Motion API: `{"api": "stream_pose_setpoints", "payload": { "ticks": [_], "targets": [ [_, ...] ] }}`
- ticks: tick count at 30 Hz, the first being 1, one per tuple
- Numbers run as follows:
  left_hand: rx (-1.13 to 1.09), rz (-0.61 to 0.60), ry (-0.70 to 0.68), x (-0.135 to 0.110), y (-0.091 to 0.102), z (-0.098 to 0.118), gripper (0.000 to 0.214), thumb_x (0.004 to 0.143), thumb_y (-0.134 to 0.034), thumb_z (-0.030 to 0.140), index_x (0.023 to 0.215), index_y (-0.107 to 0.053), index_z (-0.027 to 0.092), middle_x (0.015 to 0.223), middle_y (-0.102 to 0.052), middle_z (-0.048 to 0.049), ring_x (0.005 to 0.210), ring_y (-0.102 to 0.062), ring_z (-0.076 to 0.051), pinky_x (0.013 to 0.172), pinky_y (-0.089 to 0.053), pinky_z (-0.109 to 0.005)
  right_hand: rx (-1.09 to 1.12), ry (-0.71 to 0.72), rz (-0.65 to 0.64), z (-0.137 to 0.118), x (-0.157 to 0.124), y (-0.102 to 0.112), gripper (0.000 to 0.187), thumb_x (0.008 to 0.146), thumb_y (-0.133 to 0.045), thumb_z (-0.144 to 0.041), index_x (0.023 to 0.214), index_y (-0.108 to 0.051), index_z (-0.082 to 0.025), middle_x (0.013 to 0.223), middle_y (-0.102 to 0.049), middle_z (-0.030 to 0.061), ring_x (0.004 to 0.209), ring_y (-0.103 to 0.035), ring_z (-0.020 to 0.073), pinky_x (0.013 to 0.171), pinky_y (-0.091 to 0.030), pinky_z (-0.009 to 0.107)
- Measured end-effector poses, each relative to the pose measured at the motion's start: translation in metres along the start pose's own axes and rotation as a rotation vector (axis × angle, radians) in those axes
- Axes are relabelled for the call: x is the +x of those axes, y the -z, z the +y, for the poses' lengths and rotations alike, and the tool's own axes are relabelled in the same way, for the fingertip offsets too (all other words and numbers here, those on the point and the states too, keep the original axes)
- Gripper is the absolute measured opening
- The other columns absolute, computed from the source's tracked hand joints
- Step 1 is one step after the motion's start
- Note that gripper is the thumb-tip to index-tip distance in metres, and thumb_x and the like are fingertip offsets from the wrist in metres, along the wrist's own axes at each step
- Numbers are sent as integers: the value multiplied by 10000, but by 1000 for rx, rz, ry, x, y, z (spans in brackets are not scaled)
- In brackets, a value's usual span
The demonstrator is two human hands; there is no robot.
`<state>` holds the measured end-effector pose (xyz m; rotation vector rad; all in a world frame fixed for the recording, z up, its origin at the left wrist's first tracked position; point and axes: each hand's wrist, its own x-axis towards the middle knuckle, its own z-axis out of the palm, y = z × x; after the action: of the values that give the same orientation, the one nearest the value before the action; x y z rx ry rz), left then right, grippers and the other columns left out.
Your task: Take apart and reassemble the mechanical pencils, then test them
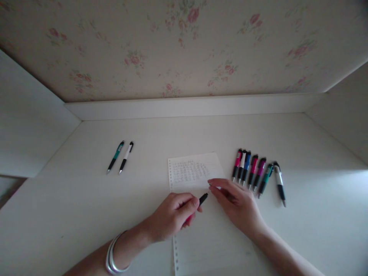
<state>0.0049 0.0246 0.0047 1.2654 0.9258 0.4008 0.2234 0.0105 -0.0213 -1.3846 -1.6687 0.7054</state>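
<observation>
My left hand (178, 214) is closed around a pen (203, 198). The pen's black end points up to the right, and some pink of its barrel shows below the fingers. My right hand (234, 201) faces that black end, a small gap away, its thumb and forefinger pinched together. Something small and pale may be between those fingertips, too tiny to make out. Both hands are over a sheet of lined paper (201, 245) with punched holes down its left side. Handwriting (189, 170) covers the upper part of the sheet.
Several click pens, among them a blue one (246, 166) and a purple one (260, 172), lie in a row at the right, beside a white pen (278, 180). A teal pen (116, 156) and another white pen (126, 158) lie at the left. Behind the white table (155, 138) stands a flowered wall (184, 50).
</observation>
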Motion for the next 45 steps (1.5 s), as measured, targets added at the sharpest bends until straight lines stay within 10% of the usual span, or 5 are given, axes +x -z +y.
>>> {"api": "stream_pose_setpoints", "payload": {
  "ticks": [5, 20, 27, 40, 45],
  "targets": [
    [-35, 16, 15, 0, -2, 0, 509, 991, -450, 595, 834, -618, 141, 574, -501, 38, 492, -417, -101, 461, -324, -217, -256, 315, -76, 3, -3, -3, 213, 964, -579, -114, 1040, -758, -203, 1102, -800, 78, 874, -774, 214, 752, -634, 334],
    [-92, 116, 19, 2, -5, -7, 534, 965, -445, 655, 877, -606, 153, 592, -514, 37, 477, -432, -100, 440, -333, -211, -181, 258, -8, -7, 1, 0, 209, 971, -582, -158, 1105, -734, -206, 909, -789, 91, 804, -715, 227, 699, -592, 363],
    [144, 96, -43, 4, -7, -7, 589, 1017, -366, 603, 647, -537, 179, 552, -507, 26, 485, -448, -103, 498, -352, -227, -201, 533, -188, -22, -3, 4, 467, 936, -594, -104, 1389, -562, -211, 1077, -794, 97, 940, -732, 251, 790, -585, 406],
    [120, 110, -20, 2, -9, -4, 495, 1032, -391, 524, 937, -686, 138, 581, -518, 35, 523, -457, -120, 519, -355, -239, -143, 136, 172, -8, 0, 7, 207, 1001, -528, -168, 1133, -685, -201, 986, -752, 94, 854, -718, 213, 735, -556, 326],
    [69, 116, -4, 1, -8, -6, 486, 1023, -417, 543, 923, -670, 141, 613, -535, 24, 550, -480, -122, 521, -364, -236, -353, 162, 7, -4, 5, 8, 199, 1014, -525, -239, 971, -709, -175, 790, -702, 69, 733, -650, 217, 697, -468, 361]
  ]
}}
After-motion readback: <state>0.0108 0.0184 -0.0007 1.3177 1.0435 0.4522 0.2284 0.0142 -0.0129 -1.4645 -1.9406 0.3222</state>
